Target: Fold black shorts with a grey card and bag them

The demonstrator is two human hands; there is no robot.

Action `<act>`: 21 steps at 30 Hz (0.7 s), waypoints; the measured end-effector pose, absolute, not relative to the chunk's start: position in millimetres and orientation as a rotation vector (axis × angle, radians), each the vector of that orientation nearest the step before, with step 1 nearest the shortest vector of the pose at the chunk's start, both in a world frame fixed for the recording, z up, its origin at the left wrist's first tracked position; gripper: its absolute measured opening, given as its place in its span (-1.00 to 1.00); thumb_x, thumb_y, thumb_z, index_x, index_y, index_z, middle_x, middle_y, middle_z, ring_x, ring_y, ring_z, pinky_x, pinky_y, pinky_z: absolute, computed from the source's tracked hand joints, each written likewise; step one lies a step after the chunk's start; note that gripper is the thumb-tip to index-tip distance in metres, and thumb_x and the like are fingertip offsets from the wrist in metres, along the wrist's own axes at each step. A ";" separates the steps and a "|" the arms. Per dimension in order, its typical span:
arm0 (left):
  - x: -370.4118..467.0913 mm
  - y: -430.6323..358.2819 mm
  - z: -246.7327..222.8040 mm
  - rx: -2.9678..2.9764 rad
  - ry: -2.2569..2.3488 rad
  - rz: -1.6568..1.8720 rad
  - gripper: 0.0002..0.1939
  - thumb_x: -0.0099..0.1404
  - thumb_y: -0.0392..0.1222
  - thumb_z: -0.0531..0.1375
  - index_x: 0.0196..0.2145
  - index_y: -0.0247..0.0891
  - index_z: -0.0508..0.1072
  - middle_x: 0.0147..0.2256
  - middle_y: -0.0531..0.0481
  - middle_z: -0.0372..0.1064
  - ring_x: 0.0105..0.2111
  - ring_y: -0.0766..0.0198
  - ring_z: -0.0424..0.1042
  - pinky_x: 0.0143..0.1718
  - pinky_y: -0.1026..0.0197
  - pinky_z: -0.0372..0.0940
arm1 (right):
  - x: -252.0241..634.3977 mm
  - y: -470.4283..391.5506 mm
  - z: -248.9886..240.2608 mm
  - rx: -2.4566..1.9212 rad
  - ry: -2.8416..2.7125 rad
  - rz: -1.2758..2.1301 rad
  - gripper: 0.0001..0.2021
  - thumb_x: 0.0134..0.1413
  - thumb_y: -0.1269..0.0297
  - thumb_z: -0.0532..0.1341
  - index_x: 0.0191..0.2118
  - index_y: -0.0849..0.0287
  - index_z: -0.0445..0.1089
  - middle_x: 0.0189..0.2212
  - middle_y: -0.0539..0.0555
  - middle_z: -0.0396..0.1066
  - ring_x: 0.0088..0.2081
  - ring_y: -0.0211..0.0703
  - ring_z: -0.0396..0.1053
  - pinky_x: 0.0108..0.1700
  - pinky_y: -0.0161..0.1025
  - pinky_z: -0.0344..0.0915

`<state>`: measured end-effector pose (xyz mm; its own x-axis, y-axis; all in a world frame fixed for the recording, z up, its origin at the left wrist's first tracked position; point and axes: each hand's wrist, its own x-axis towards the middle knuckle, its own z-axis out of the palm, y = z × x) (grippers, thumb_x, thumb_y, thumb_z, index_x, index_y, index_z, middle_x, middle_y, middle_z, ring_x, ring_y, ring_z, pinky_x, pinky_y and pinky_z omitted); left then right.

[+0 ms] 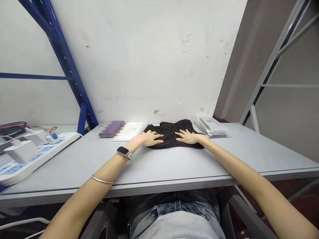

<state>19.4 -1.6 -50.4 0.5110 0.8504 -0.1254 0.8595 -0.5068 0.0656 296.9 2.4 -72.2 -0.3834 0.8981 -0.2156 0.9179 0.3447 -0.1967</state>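
Observation:
A black cloth [171,136] lies folded on the grey table, close to the wall. My left hand [152,138] rests flat on its left part, fingers spread and pointing right. On the cloth's right part lies my right hand [188,136], palm down with its fingers apart. Neither hand grips the fabric. Some of the cloth's left and right edges are covered by my hands. A watch [123,151] and a thin bangle [102,180] are on my left arm.
White packets [213,127] are stacked right of the cloth. On its left lie a white packet [129,130] and a purple, pixelated object [113,128]. A power strip [47,149] with chargers and cables occupies the table's left side. Metal frames [62,53] rise at both sides.

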 end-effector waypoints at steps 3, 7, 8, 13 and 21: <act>21.4 -4.5 -52.2 2.642 1.508 -0.074 -0.32 0.30 0.38 -0.09 0.30 0.17 0.16 0.28 -0.02 0.14 0.25 -0.19 0.08 0.20 -0.23 0.02 | 301.6 4.6 -70.5 1.678 2.493 -0.427 -0.24 0.22 -0.30 -0.20 0.43 -0.10 -0.30 0.44 0.01 -0.46 0.40 0.30 -0.53 0.32 0.33 -0.38; 20.6 -1.9 -57.7 2.571 1.558 -0.086 -0.28 0.29 0.41 -0.11 0.34 0.21 0.02 0.37 0.04 -0.06 0.31 -0.22 -0.04 0.24 -0.25 -0.05 | 302.0 9.8 -76.3 1.701 2.539 -0.399 -0.27 0.24 -0.27 -0.22 0.43 -0.09 -0.28 0.44 0.01 -0.46 0.40 0.25 -0.54 0.32 0.31 -0.41; 20.3 -1.0 -58.6 2.546 1.573 -0.104 -0.26 0.29 0.42 -0.11 0.35 0.20 -0.01 0.38 0.04 -0.12 0.32 -0.25 -0.08 0.24 -0.26 -0.07 | 301.7 10.7 -78.4 1.709 2.551 -0.399 -0.27 0.24 -0.27 -0.22 0.43 -0.10 -0.27 0.44 0.00 -0.45 0.40 0.24 -0.54 0.33 0.30 -0.42; 18.7 0.2 -59.7 2.498 1.594 -0.142 -0.25 0.30 0.39 -0.10 0.37 0.16 -0.06 0.40 0.00 -0.21 0.35 -0.31 -0.20 0.24 -0.32 -0.13 | 310.6 9.9 -76.2 1.761 2.704 -0.441 -0.29 0.27 -0.23 -0.20 0.42 -0.02 -0.19 0.43 0.07 -0.27 0.42 0.15 -0.36 0.35 0.18 -0.30; 14.5 5.0 -68.6 2.530 1.555 0.030 -0.28 0.29 0.39 -0.05 0.33 0.14 0.10 0.38 -0.02 -0.11 0.35 -0.31 -0.20 0.23 -0.37 -0.16 | 367.0 -1.9 -46.7 2.691 2.100 0.248 -0.52 0.19 0.30 0.14 0.19 0.38 0.24 0.14 0.55 0.21 0.18 0.37 0.18 0.08 0.16 0.15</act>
